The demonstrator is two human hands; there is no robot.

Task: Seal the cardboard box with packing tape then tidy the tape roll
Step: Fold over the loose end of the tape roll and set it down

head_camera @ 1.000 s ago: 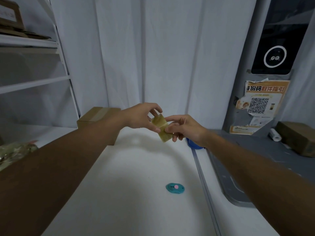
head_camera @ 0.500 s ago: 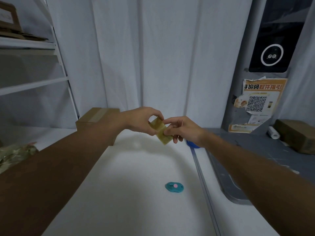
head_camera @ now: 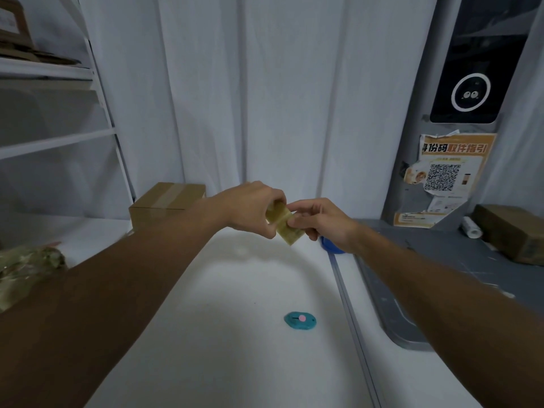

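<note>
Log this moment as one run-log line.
left hand: pinches yellowish tape | right hand: pinches same tape | cardboard box: tape strip across top, behind left forearm | teal oval tool: lies on white table

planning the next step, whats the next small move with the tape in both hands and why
Probably press the loose end of the tape flat with the right hand, then set it on the table. The cardboard box already carries a strip across its top, and the left hand also pinches the tape in mid-air.
</note>
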